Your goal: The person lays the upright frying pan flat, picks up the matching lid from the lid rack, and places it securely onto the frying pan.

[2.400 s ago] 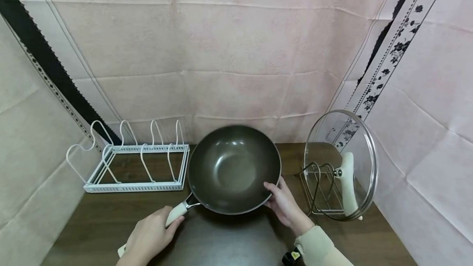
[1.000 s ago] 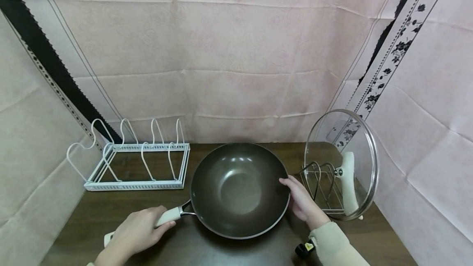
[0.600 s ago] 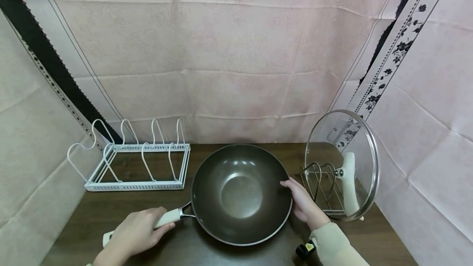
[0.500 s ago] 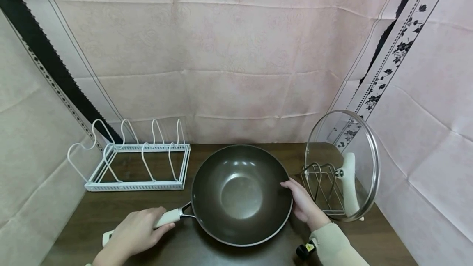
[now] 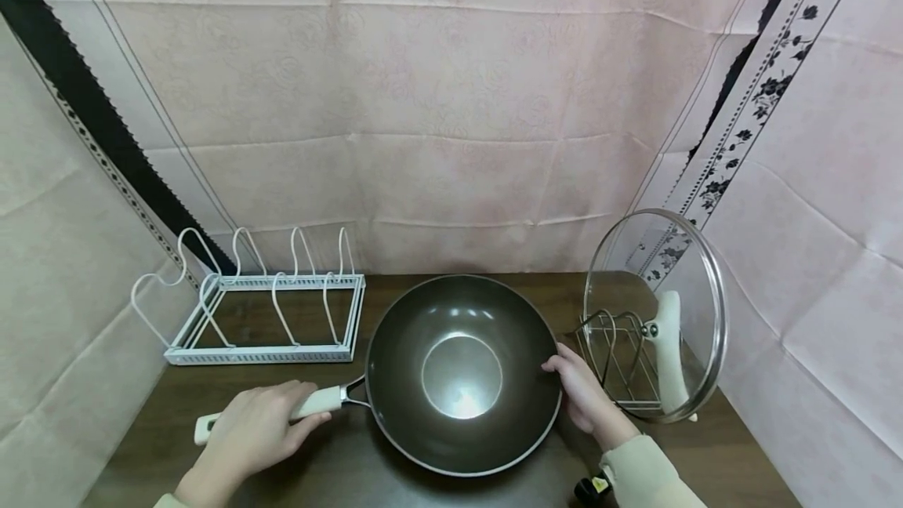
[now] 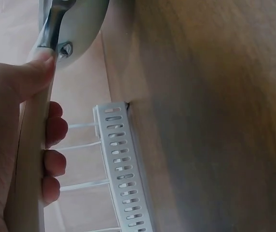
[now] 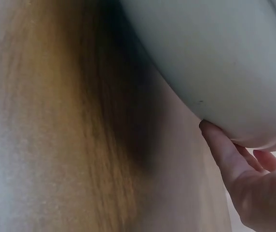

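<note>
A dark-lined wok (image 5: 451, 343) with a pale outside is at the middle of the table in the head view, its inside facing up. My left hand (image 5: 257, 426) grips its white handle (image 5: 320, 402); the left wrist view shows the thumb along the handle and the fingers curled round it. On the opposite side my right hand (image 5: 582, 394) holds the rim, thumb over the inner edge. Seen in the right wrist view, the fingers (image 7: 227, 152) reach under the pale outer wall. A dark shadow lies on the wood below the wok.
To the left stands a white rack (image 5: 261, 353) with upright wire loops. On the right, a glass lid (image 5: 635, 273) with a white handle stands upright in a wire rack (image 5: 628, 367). Patterned cloth (image 5: 451, 100) hangs behind the wooden table (image 5: 409, 484).
Over the earlier frames the wok has come nearer to me and a little to the right, both hands moving with it. Lately its handle end has risen slightly. Both racks stay put.
</note>
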Tool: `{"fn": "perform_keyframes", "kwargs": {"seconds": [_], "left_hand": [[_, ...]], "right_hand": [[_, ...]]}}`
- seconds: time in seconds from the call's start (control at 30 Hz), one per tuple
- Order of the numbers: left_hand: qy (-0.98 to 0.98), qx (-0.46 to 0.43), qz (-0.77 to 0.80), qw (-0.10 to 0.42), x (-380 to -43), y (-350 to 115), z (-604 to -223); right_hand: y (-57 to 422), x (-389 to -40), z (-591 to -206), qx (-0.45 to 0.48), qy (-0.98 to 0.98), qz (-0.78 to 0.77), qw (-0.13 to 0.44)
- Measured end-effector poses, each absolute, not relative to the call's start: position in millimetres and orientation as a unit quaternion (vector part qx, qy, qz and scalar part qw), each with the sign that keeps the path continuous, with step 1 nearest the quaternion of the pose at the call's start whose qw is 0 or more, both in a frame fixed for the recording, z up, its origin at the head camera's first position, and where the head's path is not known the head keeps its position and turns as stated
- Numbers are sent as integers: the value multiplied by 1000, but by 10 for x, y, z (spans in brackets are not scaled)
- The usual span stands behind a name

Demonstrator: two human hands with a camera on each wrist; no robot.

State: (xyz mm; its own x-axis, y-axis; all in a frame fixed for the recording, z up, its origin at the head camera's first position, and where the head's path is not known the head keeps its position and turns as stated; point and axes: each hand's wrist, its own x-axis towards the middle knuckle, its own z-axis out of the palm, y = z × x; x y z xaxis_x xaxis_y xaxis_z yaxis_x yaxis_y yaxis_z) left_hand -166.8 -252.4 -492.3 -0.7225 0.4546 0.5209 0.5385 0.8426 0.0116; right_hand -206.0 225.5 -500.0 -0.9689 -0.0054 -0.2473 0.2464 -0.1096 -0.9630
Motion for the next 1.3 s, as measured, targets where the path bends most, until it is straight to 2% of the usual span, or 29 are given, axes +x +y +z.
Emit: {"fn": "perform_keyframes", "kwargs": {"seconds": [0.4, 0.67, 1.1, 1.3], "left_hand": [[-901, -260, -88, 336, -1778, -2554, -4890], [-914, -217, -119, 321, -1833, -2553, -4871], [-921, -212, -130, 300, -1866, -2563, -4915], [-938, -187, -109, 270, -1865, -2485, -4916]], "right_hand": [[2221, -1903, -5058, 53, 667, -737, 93], [2184, -1851, -5068, 46, 665, -735, 119], [2181, -1843, -5084, 50, 656, -741, 133], [2201, -1838, -5098, 48, 650, -746, 137]]}}
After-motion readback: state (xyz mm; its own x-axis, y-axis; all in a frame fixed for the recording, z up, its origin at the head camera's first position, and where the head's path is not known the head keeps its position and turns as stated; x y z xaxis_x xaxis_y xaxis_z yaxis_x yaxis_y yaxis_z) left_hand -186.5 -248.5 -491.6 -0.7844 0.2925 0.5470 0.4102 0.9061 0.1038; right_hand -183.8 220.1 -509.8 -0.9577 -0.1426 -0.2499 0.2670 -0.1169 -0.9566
